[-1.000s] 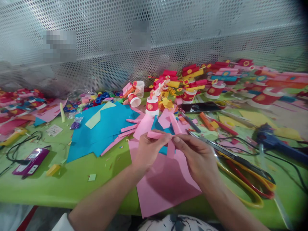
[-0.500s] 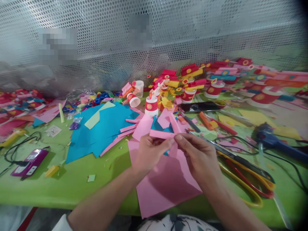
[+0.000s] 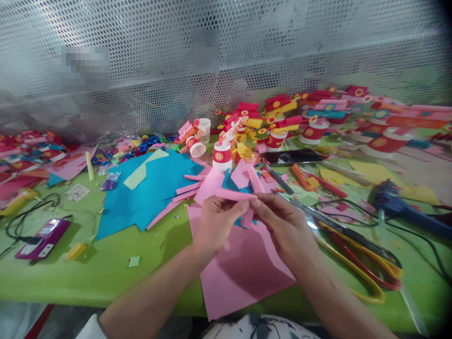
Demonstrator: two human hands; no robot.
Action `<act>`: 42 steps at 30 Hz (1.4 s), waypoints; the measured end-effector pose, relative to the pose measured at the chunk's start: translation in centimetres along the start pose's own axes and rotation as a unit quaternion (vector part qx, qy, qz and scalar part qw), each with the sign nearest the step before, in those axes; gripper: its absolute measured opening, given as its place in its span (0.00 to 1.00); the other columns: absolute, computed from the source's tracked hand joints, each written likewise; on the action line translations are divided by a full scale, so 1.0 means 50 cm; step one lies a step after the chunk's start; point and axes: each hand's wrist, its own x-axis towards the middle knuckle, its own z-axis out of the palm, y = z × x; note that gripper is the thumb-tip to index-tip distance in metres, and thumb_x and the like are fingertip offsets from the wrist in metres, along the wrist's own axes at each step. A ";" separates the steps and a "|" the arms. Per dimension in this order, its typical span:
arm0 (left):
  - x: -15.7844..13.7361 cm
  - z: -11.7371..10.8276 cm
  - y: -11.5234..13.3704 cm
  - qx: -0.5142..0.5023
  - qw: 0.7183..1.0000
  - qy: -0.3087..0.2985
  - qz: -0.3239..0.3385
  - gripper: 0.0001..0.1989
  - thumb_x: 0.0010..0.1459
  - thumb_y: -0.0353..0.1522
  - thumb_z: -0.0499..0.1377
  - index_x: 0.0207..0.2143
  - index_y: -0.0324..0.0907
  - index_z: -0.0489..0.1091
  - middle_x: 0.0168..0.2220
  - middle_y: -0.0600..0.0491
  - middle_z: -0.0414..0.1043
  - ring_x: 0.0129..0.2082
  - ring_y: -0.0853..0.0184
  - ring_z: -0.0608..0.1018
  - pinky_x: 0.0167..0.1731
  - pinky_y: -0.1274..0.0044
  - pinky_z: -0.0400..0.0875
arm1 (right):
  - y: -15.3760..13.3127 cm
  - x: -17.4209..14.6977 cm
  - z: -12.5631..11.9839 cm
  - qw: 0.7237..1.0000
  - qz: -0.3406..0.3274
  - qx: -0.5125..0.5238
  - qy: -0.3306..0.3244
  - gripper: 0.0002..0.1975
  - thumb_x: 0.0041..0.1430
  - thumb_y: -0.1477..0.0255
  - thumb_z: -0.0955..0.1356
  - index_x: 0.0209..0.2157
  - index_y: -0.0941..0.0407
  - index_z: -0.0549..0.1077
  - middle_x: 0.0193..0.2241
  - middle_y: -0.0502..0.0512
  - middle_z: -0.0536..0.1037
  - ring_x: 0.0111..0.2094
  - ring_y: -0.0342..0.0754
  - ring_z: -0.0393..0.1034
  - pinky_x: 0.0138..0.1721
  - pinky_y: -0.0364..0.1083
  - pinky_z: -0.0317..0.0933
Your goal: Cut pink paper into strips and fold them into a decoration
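Between my two hands a narrow pink paper strip [image 3: 234,194] is held up, lying roughly level. My left hand [image 3: 221,221] pinches it from below with thumb and fingers. At the strip's right end, my right hand [image 3: 282,226] also grips it, fingertips close to my left thumb. Beneath my hands lies a large pink paper sheet [image 3: 243,282], with smaller pink and blue pieces just beyond. A white cup with a red band [image 3: 222,156] stands upright behind the strip. My curled fingers are partly hidden behind the paper.
Scissors with yellow and red handles [image 3: 370,268] lie at the right, near a blue glue gun [image 3: 391,200] and its cord. Blue paper [image 3: 123,207] spreads to the left. A purple box with a cable [image 3: 44,239] sits far left. Decorated cups [image 3: 314,131] line the back by the perforated metal panel [image 3: 155,61].
Both hands have shifted slightly left with the pink strip, my right hand more so, closing in toward my left. The things on the table stay put.
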 end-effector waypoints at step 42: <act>0.008 -0.003 -0.017 -0.113 0.990 -0.077 -0.045 0.12 0.49 0.37 0.74 0.33 0.41 0.78 0.31 0.54 0.78 0.32 0.70 0.78 0.39 0.76 0.72 | -0.009 0.000 -0.006 0.999 -0.020 0.028 0.013 0.08 0.50 0.64 0.79 0.31 0.51 0.82 0.29 0.49 0.81 0.32 0.45 0.73 0.37 0.45 0.68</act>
